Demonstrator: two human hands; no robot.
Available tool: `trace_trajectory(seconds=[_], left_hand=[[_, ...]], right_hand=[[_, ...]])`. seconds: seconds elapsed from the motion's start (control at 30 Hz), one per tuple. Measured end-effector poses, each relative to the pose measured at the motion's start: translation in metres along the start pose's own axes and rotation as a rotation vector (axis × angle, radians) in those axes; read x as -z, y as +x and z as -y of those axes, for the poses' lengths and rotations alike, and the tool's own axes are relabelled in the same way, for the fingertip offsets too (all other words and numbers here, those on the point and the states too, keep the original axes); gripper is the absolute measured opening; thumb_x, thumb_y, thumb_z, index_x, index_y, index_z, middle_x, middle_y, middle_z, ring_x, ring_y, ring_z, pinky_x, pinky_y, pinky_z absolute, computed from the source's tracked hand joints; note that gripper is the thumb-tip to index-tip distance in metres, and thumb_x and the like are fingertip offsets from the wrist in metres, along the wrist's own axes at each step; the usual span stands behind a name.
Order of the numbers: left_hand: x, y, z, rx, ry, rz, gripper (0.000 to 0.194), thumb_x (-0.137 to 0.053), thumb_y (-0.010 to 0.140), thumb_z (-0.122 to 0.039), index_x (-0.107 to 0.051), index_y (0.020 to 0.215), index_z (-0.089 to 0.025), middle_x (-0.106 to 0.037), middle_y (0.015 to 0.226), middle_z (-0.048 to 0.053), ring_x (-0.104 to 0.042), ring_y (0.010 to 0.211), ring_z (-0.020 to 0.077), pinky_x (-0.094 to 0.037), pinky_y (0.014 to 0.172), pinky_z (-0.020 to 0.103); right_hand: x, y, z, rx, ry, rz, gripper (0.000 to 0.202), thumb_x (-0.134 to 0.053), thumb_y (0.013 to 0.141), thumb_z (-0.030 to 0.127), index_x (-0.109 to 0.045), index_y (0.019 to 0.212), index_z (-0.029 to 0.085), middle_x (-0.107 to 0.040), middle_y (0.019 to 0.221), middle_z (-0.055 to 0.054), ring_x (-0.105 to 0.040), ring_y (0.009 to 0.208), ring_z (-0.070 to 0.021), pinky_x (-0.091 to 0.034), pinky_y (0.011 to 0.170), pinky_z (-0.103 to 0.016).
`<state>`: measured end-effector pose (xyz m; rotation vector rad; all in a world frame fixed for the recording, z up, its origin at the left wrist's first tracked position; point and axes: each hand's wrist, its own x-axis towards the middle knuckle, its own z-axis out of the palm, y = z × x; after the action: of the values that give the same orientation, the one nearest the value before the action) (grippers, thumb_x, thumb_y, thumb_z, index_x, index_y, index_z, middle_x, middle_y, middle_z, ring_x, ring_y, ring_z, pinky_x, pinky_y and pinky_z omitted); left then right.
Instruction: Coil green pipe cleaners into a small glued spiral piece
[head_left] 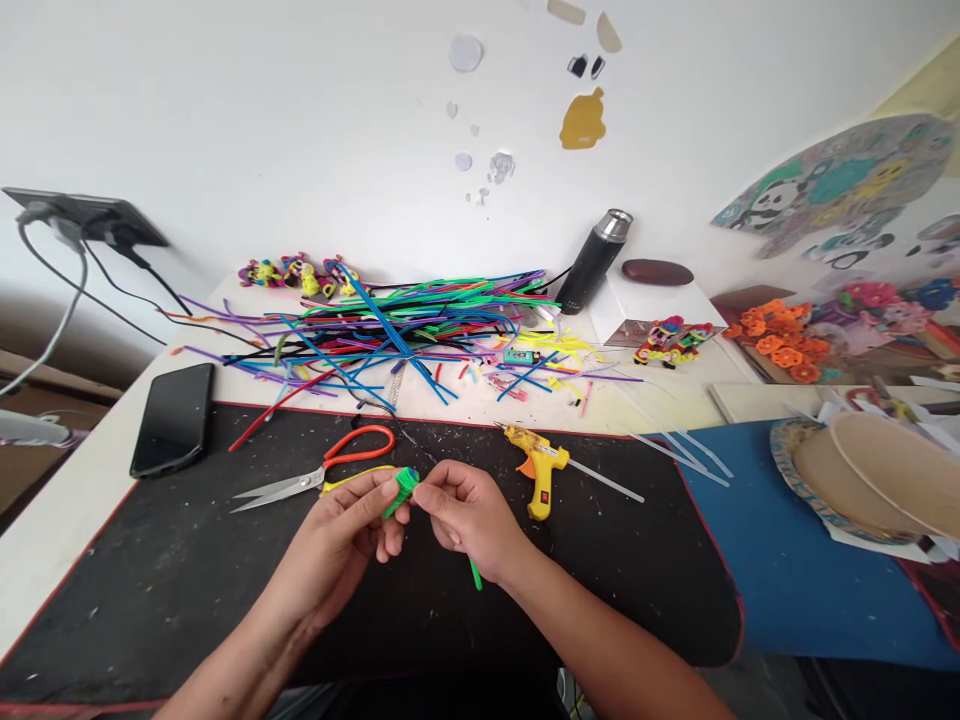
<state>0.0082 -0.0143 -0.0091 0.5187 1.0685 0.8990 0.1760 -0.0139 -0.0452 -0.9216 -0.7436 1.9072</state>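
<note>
Between the thumb and fingers of my left hand (356, 515) is a small coil of green pipe cleaner (405, 488), with a bit of blue at its top. My right hand (469, 515) is closed in a pinch right beside the coil. A green pipe cleaner end (475, 574) sticks out below the right palm, so the strand seems to run through those fingers. Scissors with orange handles (358, 446) lie open just beyond my left hand, over a yellow-handled tool (352, 478) that is mostly hidden. To the right lies a yellow glue gun (538, 465) with a clear glue stick in its back.
A heap of colourful pipe cleaners (420, 325) spreads along the wall. A phone (174, 418) lies at the left, a black thermos (596, 262) leans at the back. Small pipe-cleaner figures (671, 342) stand near a white box (637, 305). Loose glue sticks (694, 455) and a round cardboard container (810, 465) are right.
</note>
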Motion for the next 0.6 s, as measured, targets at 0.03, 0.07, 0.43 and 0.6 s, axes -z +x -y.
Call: trace_trajectory(seconds=[0.03, 0.07, 0.43, 0.6], left_hand=[[-0.0004, 0.0, -0.0007, 0.001, 0.001, 0.0, 0.04, -0.1, 0.065, -0.045, -0.084, 0.086, -0.014, -0.071, 0.065, 0.002, -0.059, 0.046, 0.0089, -0.043, 0.043, 0.017], [-0.0007, 0.0001, -0.0013, 0.001, 0.001, 0.0, 0.04, -0.1, 0.066, -0.044, -0.084, 0.086, -0.015, -0.071, 0.065, 0.002, -0.059, 0.046, 0.0089, -0.043, 0.042, 0.017], [0.0008, 0.002, -0.0024, -0.004, -0.01, -0.012, 0.037, -0.099, 0.067, -0.042, -0.083, 0.087, -0.014, -0.071, 0.066, 0.002, -0.059, 0.046, 0.0093, -0.043, 0.041, 0.017], [-0.0005, 0.0001, -0.0036, 0.013, -0.018, 0.057, 0.038, -0.099, 0.068, -0.044, -0.083, 0.086, -0.014, -0.07, 0.065, 0.002, -0.058, 0.045, 0.0086, -0.043, 0.041, 0.016]], right_hand=[[0.0001, 0.0004, 0.0005, -0.002, -0.002, -0.001, 0.047, -0.091, 0.075, 0.058, -0.062, 0.073, 0.021, -0.044, 0.039, 0.014, -0.029, 0.032, -0.0045, -0.018, 0.036, -0.022], [0.0001, 0.0007, 0.0012, -0.004, -0.002, 0.0, 0.047, -0.091, 0.075, 0.058, -0.062, 0.073, 0.021, -0.044, 0.039, 0.014, -0.029, 0.032, -0.0046, -0.018, 0.036, -0.022], [0.0008, 0.0016, 0.0053, 0.008, 0.002, 0.005, 0.044, -0.091, 0.077, 0.056, -0.065, 0.075, 0.02, -0.042, 0.039, 0.014, -0.027, 0.032, -0.0044, -0.017, 0.036, -0.021], [-0.0002, 0.0015, 0.0073, -0.023, 0.036, 0.027, 0.047, -0.092, 0.075, 0.058, -0.064, 0.074, 0.02, -0.043, 0.039, 0.014, -0.026, 0.031, -0.0039, -0.016, 0.036, -0.021]])
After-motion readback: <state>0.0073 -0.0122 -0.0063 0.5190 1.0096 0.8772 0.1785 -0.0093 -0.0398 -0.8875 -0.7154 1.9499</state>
